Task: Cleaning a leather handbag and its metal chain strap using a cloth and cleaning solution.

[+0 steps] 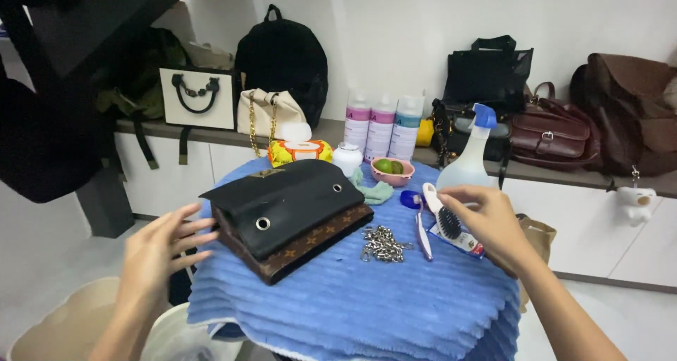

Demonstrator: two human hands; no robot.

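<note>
1. We see the handbag (285, 216), black flap over brown patterned body, lying at the centre of the blue ribbed towel (367, 304) that covers a small round table; the table itself is hidden beneath the cloth.
2. Our left hand (159, 252) sits at nine o'clock from the handbag, fingers spread and loose, tips just beside its left edge; whether they touch it, we cannot tell.
3. Our right hand (486, 220) is at three o'clock, fingers curled down over a brush (444, 216) with dark bristles. It seems to pinch the brush's far end, but the knuckles hide the contact.
4. A metal chain (383, 243) lies heaped between handbag and brush, with a toothbrush (422, 227) just to its right.
5. At twelve o'clock stand a pink bowl (392, 170) of green fruit, a white jar (347, 156) and an orange packet (300, 151); a spray bottle (471, 156) rises at two o'clock.
6. Three bottles (381, 127) and several bags line the shelf (331, 130) behind, some cut off at the picture's right edge.
7. Pale tubs (70, 326) at seven o'clock are cropped by the picture's edge.
</note>
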